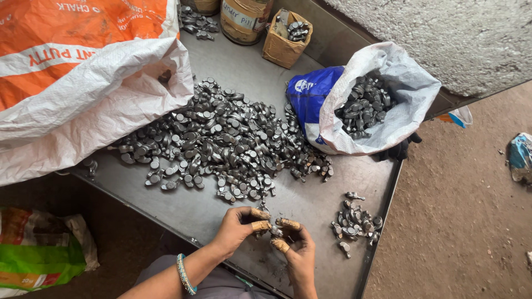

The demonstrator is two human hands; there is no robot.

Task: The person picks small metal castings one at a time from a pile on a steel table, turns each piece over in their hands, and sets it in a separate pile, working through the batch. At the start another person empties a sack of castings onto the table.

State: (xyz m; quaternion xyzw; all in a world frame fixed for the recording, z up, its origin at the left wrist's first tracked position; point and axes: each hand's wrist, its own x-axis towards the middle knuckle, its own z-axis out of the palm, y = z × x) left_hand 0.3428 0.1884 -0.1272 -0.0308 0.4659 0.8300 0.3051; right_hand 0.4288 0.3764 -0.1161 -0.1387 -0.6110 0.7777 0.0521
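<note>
Resting on grey metal tray (310,207): parts pile (221,141); dirt floor (460,221) alongside.

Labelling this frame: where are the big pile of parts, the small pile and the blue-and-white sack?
big pile (221,141), head view, middle.
small pile (356,222), head view, centre.
blue-and-white sack (407,83), head view, white rim.

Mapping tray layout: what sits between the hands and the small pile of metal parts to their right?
Head view: bare grey tray between the right hand and the small pile. Nothing lies in that gap; one stray part sits at the pile's near edge.
</note>
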